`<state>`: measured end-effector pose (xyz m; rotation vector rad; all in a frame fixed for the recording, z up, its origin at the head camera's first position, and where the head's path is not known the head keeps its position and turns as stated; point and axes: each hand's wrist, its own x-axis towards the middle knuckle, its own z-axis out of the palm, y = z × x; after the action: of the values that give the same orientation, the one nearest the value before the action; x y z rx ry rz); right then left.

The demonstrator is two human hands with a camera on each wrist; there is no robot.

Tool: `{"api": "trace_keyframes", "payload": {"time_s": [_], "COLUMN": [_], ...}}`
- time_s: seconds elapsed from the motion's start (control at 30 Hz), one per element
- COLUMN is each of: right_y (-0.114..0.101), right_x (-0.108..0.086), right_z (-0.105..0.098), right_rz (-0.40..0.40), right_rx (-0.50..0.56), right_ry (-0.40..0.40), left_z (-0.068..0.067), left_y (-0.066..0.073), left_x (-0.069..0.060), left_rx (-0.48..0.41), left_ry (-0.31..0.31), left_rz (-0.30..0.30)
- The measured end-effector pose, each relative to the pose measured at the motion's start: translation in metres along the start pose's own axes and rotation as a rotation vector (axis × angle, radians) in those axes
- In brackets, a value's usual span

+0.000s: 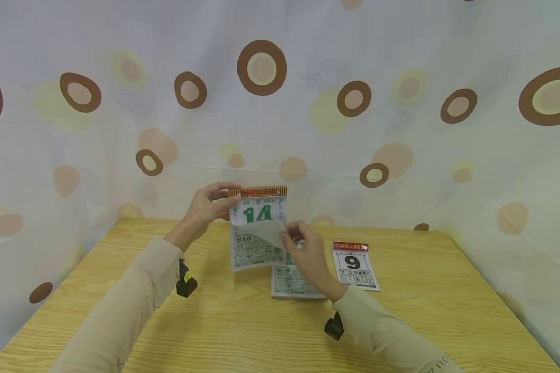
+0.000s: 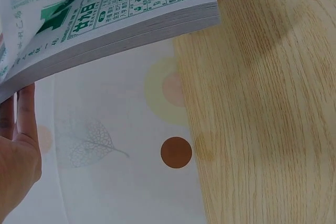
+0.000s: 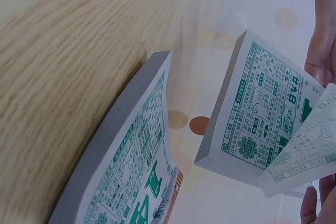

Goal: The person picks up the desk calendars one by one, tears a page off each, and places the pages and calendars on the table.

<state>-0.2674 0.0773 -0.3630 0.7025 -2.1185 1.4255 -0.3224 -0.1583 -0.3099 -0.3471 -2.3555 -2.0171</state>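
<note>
A thick tear-off calendar [image 1: 256, 254] with a red and gold header and a green 14 is held up above the table. My left hand [image 1: 205, 207] grips its upper left edge, thumb on the front and fingers behind. At its lower right, my right hand [image 1: 310, 259] pinches the corner of the thin top sheet [image 1: 269, 230], which is lifted and folds up across the number. In the right wrist view the sheet [image 3: 310, 145] curls away from the page block [image 3: 262, 108]. Behind my right hand lies a second green-printed calendar [image 1: 291, 285], partly hidden.
A smaller calendar [image 1: 354, 264] with a red header and a black 9 lies at the right. All this is on a wood-grain table [image 1: 242, 331], with a patterned curtain [image 1: 298, 129] behind it.
</note>
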Motion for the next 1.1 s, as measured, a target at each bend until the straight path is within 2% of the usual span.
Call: {"api": "trace_keyframes", "payload": {"time_s": [0.23,0.43,0.5,0.73,0.97,1.1], "right_y": [0.009,0.01,0.009,-0.018,-0.016,-0.016], "right_x": [0.002,0.004,0.004,0.006,0.007,0.008], "right_z": [-0.004,-0.008,-0.009,-0.019,-0.021,-0.022], "right_rz": [0.036,0.073,0.091,0.142,0.2,0.259], "right_rx": [0.032,0.031,0.041,0.061,0.117,0.155], "right_ry": [0.021,0.07,0.086,0.105,0.109,0.107], "left_z": [0.0,0.0,0.0,-0.001,-0.002,-0.002], "left_y": [0.0,0.001,0.001,0.001,0.001,0.001], "left_x": [0.0,-0.002,-0.002,-0.003,-0.003,-0.003], "left_rx": [-0.008,-0.025,-0.026,-0.025,-0.027,-0.038], "left_ry": [0.001,-0.005,-0.004,0.007,0.008,0.003], "left_rz": [-0.003,-0.002,0.001,-0.005,-0.017,-0.023]}}
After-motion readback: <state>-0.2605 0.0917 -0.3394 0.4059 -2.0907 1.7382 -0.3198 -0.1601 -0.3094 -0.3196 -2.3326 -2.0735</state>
